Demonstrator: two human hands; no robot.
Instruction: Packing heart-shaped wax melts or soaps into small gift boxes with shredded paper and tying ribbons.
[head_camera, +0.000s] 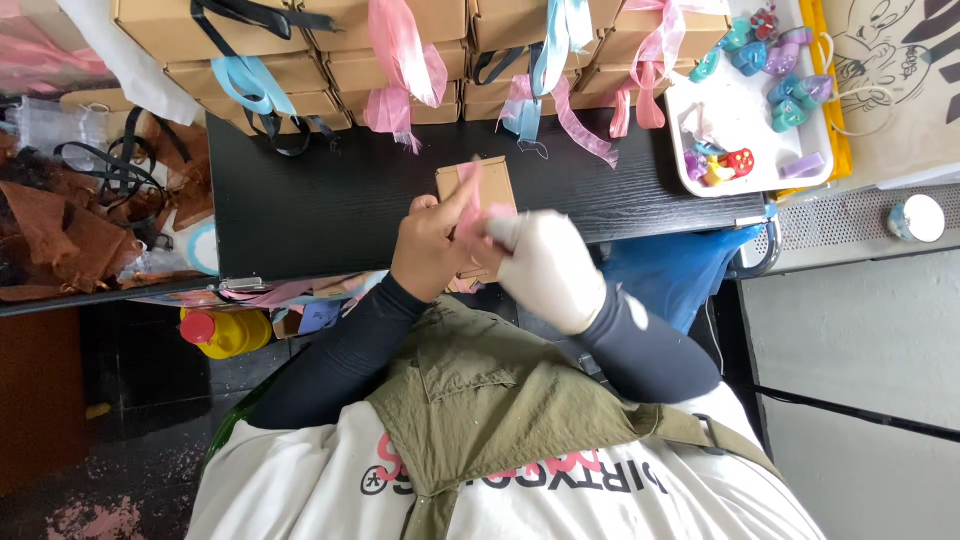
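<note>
Item: small flat brown cardboard box (482, 180), at centre frame on the black wood-grain desk (320, 200), near its lower edge. Long axis runs roughly up-down in the frame, top end tilted slightly rightward; the lower part is hidden behind the hands.

Pink satin ribbon (470, 205): a strip lies along the box's long axis, running from the box face down into the fingers.

Left hand (432, 250), bare: fingers pinched on the ribbon, resting against the box. Right hand (548, 265), in a white glove: fingertips meet the left hand on the same ribbon. Hands close together, touching.

Surroundings: stacked brown cardboard boxes tied with pink, blue and black ribbons (400, 50), across the top of the frame; white tray of small coloured plastic toys (740, 120), upper right; yellow bottle with red cap (225, 330), lower left beneath the desk.
</note>
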